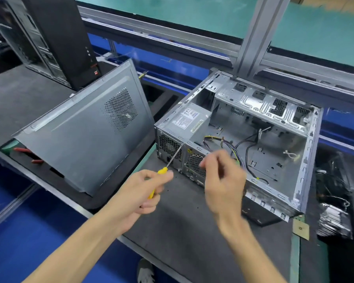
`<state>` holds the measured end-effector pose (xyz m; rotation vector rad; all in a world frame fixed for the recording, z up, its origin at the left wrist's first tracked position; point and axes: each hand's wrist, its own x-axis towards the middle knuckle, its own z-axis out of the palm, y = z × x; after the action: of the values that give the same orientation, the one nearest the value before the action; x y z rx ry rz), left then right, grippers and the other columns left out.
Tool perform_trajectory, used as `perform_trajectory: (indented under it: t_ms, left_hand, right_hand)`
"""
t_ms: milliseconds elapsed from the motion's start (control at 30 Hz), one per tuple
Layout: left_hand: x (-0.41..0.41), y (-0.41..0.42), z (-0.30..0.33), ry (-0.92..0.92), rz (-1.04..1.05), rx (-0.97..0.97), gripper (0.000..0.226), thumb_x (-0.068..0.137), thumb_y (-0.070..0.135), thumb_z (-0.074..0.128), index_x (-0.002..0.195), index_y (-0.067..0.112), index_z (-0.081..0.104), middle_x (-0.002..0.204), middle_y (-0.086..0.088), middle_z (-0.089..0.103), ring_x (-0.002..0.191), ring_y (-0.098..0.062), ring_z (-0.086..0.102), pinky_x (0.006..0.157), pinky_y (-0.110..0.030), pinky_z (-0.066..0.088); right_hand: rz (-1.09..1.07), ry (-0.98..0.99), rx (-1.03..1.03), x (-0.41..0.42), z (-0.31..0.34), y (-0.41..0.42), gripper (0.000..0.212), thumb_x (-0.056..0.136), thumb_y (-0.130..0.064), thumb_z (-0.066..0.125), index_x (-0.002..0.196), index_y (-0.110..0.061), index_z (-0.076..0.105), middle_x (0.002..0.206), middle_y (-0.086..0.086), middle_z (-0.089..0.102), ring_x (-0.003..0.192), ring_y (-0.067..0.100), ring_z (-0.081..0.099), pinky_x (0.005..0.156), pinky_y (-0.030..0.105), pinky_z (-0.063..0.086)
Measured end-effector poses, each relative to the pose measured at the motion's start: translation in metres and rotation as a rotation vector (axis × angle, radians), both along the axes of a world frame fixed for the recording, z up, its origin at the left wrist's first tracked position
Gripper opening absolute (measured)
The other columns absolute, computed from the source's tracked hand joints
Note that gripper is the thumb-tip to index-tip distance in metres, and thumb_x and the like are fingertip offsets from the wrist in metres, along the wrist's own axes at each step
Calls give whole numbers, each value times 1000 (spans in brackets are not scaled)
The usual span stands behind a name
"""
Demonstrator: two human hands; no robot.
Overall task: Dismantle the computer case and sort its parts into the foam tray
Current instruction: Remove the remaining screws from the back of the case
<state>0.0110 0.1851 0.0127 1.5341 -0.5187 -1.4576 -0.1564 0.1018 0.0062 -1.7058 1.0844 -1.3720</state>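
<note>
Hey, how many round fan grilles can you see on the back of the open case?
2. One grille is on the power supply's rear face, by the screwdriver tip. The other sits right of it, partly behind the right hand. More may be hidden.

Second black tower [65, 37] — aluminium post [258, 35].

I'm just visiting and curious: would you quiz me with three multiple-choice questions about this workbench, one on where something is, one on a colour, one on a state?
1. Where does the removed side panel lie?
A. left of the computer case
B. on top of it
C. behind it

2. The screwdriver handle is:
A. red
B. yellow
C. blue

3. The case's upward-facing side is:
A. covered
B. taped shut
C. open

Answers: 1 A, the panel leans to the case's left. 2 B, the left hand grips a yellow handle. 3 C, cables and the power supply show inside.
</note>
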Motion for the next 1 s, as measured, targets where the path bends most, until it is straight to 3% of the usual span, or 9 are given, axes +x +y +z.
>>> perform_trajectory:
  t_ms: [133,200,300,467,600,733,833,900,1000]
  left_hand:
    - [10,4,-1,125,97,10,33,80,34,75,88,2,70,70,-8,60,43,-9,35,30,-16,21]
    - [11,4,2,424,62,82,34,92,36,64,98,3,69,62,-3,49,39,-6,31,26,-16,19]
    - [13,3,5,546,-1,67,37,90,47,69,94,10,67,63,2,39,40,-5,26,26,-14,18]
    - [6,7,2,-73,5,-34,21,84,34,77,79,13,76,74,-5,57,45,-11,36,36,-17,21]
    - [6,9,6,274,-28,68,53,92,57,57,99,9,79,66,-6,55,43,-12,34,30,-15,21]
    - [2,8,2,2,-4,13,55,66,56,85,91,11,66,69,-2,53,45,-11,29,35,-16,19]
    - [6,11,4,207,23,54,48,93,48,61,93,1,72,66,-8,56,40,-10,29,31,-16,20]
    - [7,12,7,343,30,87,59,95,55,54,100,0,74,67,-8,57,40,-10,28,30,-16,20]
    - [4,13,4,109,20,2,37,84,47,74,89,11,69,73,-3,53,46,-10,28,33,-17,19]
  right_hand:
    - [370,-463,1029,28,-24,19,36,105,-37,48,119,-10,68,65,-6,38,47,7,24,38,18,18]
    - [533,-681,1175,40,-23,6,44,104,-36,47,131,-5,61,68,-4,41,46,4,29,34,14,20]
    - [582,-752,1103,51,-20,-7,35,97,-27,57,120,-2,68,65,-6,40,50,4,29,33,13,20]
    - [456,-686,1037,62,-25,-8,19,89,-23,72,85,-7,81,62,-4,47,47,4,39,35,14,26]
    - [488,-801,1071,59,-30,-7,20,83,-25,72,87,-9,83,64,-3,52,51,6,48,40,16,37]
    - [402,-756,1047,61,-33,-9,16,75,-26,80,77,-10,80,63,-2,50,49,6,45,37,16,31]
    - [466,-839,1050,58,-32,-11,21,82,-24,75,96,-8,81,76,-1,61,58,6,51,41,16,36]
    - [439,-841,1032,57,-31,-13,15,81,-19,75,89,-9,81,74,0,61,57,6,52,42,16,38]
    - [364,-848,1040,60,-29,-12,8,73,-19,80,74,-12,74,66,-2,55,51,6,49,41,16,40]
